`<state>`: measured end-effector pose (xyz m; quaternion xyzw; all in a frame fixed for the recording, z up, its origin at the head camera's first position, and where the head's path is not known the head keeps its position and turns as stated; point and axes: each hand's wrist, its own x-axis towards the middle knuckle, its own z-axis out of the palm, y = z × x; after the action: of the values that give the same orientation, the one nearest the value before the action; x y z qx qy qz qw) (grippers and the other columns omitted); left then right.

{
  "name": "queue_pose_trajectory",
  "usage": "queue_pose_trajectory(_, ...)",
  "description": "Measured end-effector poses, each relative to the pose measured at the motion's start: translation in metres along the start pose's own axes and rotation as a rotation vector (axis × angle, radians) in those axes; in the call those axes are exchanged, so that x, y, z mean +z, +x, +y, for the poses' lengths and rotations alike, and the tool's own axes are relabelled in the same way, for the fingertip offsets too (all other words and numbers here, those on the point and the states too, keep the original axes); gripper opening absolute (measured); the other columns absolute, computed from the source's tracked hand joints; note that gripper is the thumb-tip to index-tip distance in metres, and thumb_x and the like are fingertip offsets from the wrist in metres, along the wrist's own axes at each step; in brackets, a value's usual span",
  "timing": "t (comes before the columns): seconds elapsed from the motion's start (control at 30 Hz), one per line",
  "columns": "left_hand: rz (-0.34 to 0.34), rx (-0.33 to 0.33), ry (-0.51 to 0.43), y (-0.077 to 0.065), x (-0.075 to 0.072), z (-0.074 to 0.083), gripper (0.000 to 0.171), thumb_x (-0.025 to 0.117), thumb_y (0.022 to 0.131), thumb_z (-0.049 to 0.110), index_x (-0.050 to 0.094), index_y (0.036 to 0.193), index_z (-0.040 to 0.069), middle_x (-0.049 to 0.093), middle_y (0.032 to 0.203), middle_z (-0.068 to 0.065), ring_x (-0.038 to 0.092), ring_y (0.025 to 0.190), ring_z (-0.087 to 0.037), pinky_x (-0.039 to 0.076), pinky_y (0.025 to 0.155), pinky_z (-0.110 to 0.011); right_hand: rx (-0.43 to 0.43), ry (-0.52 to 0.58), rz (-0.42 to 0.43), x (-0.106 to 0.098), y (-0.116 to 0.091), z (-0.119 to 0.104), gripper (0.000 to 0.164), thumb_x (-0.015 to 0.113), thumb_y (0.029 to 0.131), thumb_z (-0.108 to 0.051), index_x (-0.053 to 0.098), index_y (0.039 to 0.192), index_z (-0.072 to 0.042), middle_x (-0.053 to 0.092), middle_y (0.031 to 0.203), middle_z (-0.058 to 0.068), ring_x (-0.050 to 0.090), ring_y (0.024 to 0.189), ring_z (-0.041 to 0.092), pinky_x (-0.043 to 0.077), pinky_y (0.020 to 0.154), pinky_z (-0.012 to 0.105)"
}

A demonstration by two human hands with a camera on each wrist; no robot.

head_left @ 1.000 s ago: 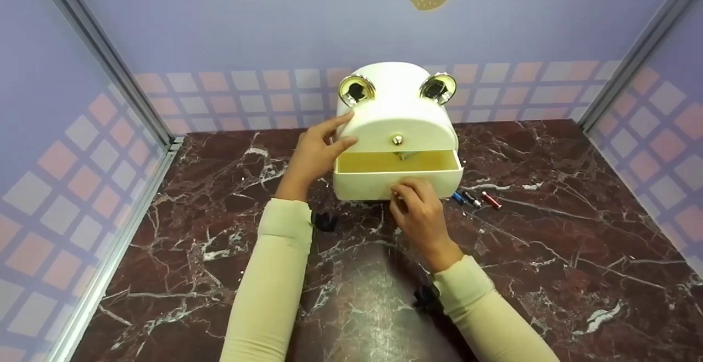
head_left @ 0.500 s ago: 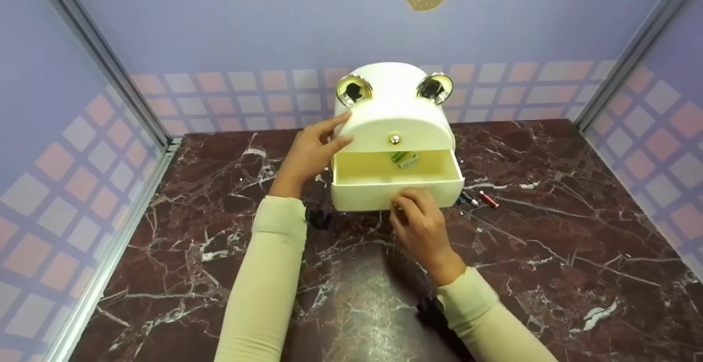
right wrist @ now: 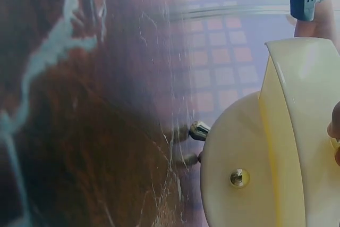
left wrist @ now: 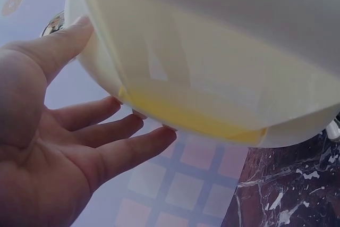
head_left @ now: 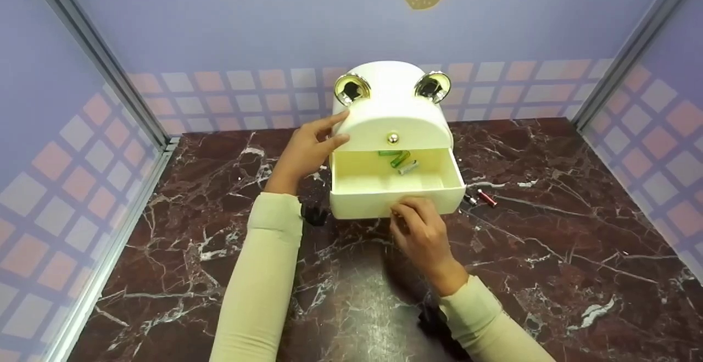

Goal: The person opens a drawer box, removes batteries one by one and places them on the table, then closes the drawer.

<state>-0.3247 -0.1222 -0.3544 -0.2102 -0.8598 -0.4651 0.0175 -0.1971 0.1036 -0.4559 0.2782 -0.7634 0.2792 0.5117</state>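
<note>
A white rounded box (head_left: pixel 392 84) with two gold-rimmed, eye-like rings stands near the back wall. Its lower drawer (head_left: pixel 362 204) is pulled well out, and inside lie green battery-like cylinders (head_left: pixel 400 159) and a silver one (head_left: pixel 408 168). My left hand (head_left: pixel 305 150) rests against the box's left side, thumb and fingers spread, as the left wrist view also shows. At the drawer's front, my right hand (head_left: pixel 422 235) pinches the drawer knob. Part of the gold knob (right wrist: pixel 334 143) shows between its fingertips in the right wrist view.
Right of the drawer, a red cylinder (head_left: pixel 487 198) and a dark-silver one (head_left: pixel 470 198) lie on the dark marbled table (head_left: pixel 549 230). A second gold knob (head_left: pixel 393 138) sits on the arched upper front. Lilac panels stand behind and at both sides.
My right hand has drawn the drawer farther out toward me, bringing the green and silver cylinders into sight. The blue cylinder on the table is now hidden. My left hand stays on the box.
</note>
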Motion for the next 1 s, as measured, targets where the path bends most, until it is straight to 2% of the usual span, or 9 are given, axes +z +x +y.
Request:
queue_pose_trajectory(0.27, -0.013, -0.028, -0.023, -0.001, -0.001, 0.001, 0.048, 0.065, 0.091, 0.042, 0.05, 0.137, 0.044, 0.067, 0.113, -0.009, 0.06, 0.089, -0.019, 0.053, 0.081, -0.033, -0.022, -0.014, -0.001, -0.005, -0.005, -0.008, 0.016, 0.072, 0.074, 0.004, 0.071, 0.089, 0.001, 0.066, 0.089, 0.011, 0.062, 0.083, 0.025, 0.054, 0.075, 0.03)
queue_pose_trajectory(0.63, -0.007, -0.034, -0.049, -0.001, -0.001, 0.001, 0.049, 0.066, 0.091, 0.041, 0.051, 0.137, 0.042, 0.065, 0.12, -0.009, 0.062, 0.093, -0.019, 0.055, 0.084, -0.033, -0.022, -0.008, -0.003, -0.008, -0.008, -0.01, 0.014, 0.07, 0.075, 0.004, 0.071, 0.089, 0.001, 0.066, 0.089, 0.012, 0.062, 0.084, 0.025, 0.054, 0.077, 0.03)
queue_pose_trajectory(1.0, -0.013, -0.038, -0.062, -0.002, 0.0, 0.0, 0.051, 0.065, 0.091, 0.042, 0.05, 0.139, 0.039, 0.06, 0.134, -0.011, 0.063, 0.105, -0.02, 0.054, 0.092, -0.034, -0.02, 0.012, -0.01, -0.011, -0.009, -0.01, 0.016, 0.073, 0.075, 0.002, 0.073, 0.092, 0.001, 0.067, 0.091, 0.012, 0.063, 0.086, 0.026, 0.054, 0.08, 0.03)
